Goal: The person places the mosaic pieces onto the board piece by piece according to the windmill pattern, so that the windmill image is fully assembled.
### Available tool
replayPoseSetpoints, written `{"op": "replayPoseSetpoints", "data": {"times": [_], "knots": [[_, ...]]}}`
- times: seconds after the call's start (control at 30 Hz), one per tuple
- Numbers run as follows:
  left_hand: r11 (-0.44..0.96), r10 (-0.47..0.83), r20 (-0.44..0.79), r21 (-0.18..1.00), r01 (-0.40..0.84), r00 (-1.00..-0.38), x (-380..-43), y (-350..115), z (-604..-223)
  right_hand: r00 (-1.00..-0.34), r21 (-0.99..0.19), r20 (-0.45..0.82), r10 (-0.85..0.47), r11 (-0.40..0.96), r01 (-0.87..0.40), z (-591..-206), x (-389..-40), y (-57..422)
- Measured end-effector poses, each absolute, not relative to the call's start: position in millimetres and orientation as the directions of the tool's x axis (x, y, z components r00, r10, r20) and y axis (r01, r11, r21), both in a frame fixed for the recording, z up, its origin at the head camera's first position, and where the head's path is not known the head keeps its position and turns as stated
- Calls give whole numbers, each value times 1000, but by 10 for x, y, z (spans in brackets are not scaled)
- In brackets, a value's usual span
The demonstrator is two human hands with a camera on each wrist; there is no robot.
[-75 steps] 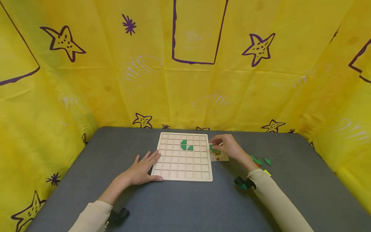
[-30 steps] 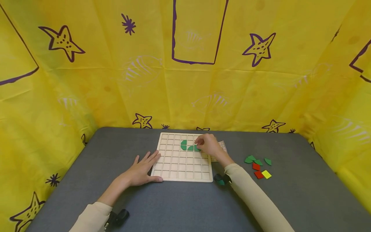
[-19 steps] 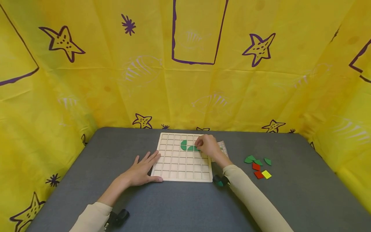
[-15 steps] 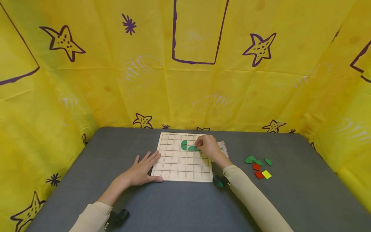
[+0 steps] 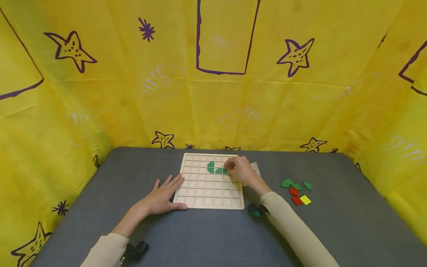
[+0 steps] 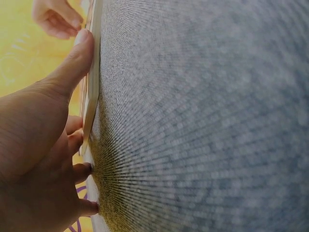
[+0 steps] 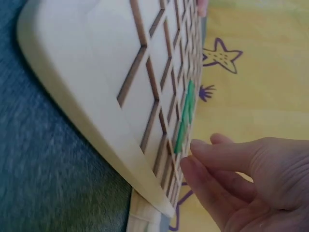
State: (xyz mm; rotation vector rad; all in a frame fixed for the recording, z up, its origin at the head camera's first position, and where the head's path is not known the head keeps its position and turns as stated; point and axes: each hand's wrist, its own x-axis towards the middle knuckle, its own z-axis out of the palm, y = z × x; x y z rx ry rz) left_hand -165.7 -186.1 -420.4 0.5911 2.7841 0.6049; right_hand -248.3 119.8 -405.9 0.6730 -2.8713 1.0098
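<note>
Fingers bent, the right hand (image 5: 242, 170) now works over the gridded wooden board (image 5: 208, 193), where moments ago we see it off the edge, above the printed card (image 5: 255, 167). A fourth green piece (image 5: 225, 171) now shows at its fingertips, just beside the third green piece (image 5: 218, 171) and in line with it. We take this as one more piece brought to the pattern, its seating still to be confirmed: even from the right wrist, we cannot tell whether finger and thumb pinch it or merely touch it. The left hand (image 5: 161, 198), unmoved, lies with fingers spread and grips nothing, touching the board's left side, thumb at the near corner. To the right, loose green pieces (image 5: 287, 183) wait near the red pieces (image 5: 294, 191) and the yellow piece (image 5: 305, 200).
</note>
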Motion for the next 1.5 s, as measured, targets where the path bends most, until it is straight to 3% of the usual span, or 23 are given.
{"op": "replayPoseSetpoints", "data": {"times": [0.33,0.73,1.3,1.5], "knots": [[830,436,-132,441,341,-890,-1667,-1856,-4218,-865,-587,252,-434,642,-493,-3861,-2356,1554],[826,438,-132,449,340,-889,-1638,-1868,-4193,-867,-554,277,-414,669,-496,-3822,-2314,2067],[827,436,-137,451,336,-890,-1635,-1872,-4203,-862,-497,90,-499,727,-474,-3853,-2186,2656],[825,437,-132,453,338,-890,-1638,-1882,-4195,-873,-488,82,-480,745,-456,-3890,-2138,2845]]}}
